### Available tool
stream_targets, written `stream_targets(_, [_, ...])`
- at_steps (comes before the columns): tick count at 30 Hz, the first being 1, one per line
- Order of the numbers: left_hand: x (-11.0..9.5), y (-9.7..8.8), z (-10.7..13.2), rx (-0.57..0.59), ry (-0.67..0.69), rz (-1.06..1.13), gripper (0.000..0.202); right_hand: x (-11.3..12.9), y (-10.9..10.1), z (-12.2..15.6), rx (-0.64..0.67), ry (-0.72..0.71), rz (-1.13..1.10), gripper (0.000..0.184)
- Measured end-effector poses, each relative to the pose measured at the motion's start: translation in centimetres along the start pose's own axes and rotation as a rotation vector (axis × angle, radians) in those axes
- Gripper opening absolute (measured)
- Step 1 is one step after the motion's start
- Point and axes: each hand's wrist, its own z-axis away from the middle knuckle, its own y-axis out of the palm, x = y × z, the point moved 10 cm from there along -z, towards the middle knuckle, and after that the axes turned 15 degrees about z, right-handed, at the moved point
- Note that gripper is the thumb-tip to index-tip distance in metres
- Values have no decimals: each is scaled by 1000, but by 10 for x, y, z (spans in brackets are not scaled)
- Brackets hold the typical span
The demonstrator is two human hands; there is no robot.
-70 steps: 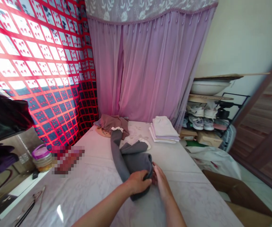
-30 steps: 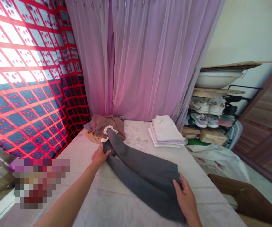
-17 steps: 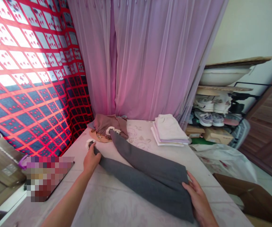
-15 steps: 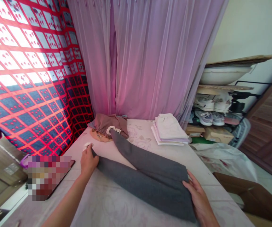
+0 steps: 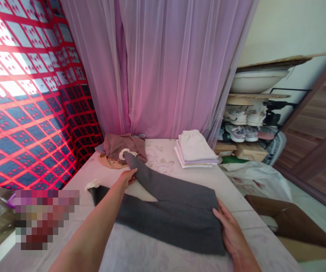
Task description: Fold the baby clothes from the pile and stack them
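Note:
A pair of dark grey pants [image 5: 179, 211] with pale, ruffled-looking cuffs lies spread on the bed, its legs apart and pointing away to the left. My left hand [image 5: 129, 177] is on the inner edge of the farther leg, short of its cuff, with its fingers closed on the cloth. At the waist end, my right hand [image 5: 229, 226] grips the edge, thumb on top and the other fingers partly hidden. The nearer leg passes behind my left forearm, and its cuff [image 5: 93, 184] rests on the sheet.
A stack of folded white clothes [image 5: 196, 149] sits at the bed's far right. Brown clothing [image 5: 124, 145] is heaped at the far left, against the farther cuff. A blurred-out object [image 5: 44, 217] lies at left. Beside the bed stand an open cardboard box [image 5: 290, 219] and a shoe rack [image 5: 244, 124].
My left hand has let go of the nearer leg's cuff and moved right onto the farther leg. My right hand stays at the waist. The view has turned slightly right.

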Motion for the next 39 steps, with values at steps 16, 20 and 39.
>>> stream_targets(16, [-53, -101, 18, -125, 248, 295, 36, 43, 24, -40, -79, -163, 192, 68])
stream_targets(20, [-23, -105, 32, -104, 165, 86, 34, 26, 8, -46, -191, -43, 579, 61])
stream_targets(39, [24, -49, 155, 568, 629, -1010, 47, 0, -27, 4, -52, -76, 1059, 64])
